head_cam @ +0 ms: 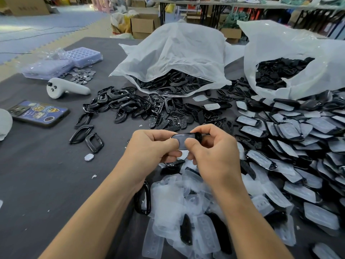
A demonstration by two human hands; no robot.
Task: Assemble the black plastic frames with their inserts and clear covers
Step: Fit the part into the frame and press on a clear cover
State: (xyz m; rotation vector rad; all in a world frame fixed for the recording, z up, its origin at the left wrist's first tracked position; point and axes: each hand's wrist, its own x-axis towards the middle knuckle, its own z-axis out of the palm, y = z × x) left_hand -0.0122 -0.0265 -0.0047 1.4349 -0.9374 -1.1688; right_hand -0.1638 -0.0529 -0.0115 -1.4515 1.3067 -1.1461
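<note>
Both of my hands hold one black plastic frame [183, 137] with a clear cover on it, above the middle of the table. My left hand [152, 146] pinches its left end, thumb on top. My right hand [214, 148] grips its right end, thumb pressing on the clear cover. Loose black frames [119, 101] lie scattered beyond my hands. Small black inserts [186, 118] lie just behind the held piece. Clear covers [173, 199] are heaped below my wrists. Assembled pieces [298, 131] pile up on the right.
Two white plastic bags [177, 51] [291, 51] of black parts stand at the back. A white controller [65, 88], a phone [39, 113], purple trays [82, 57] and metal discs [82, 75] lie at left. One disc [89, 157] lies near my left hand on the dark cloth [46, 174].
</note>
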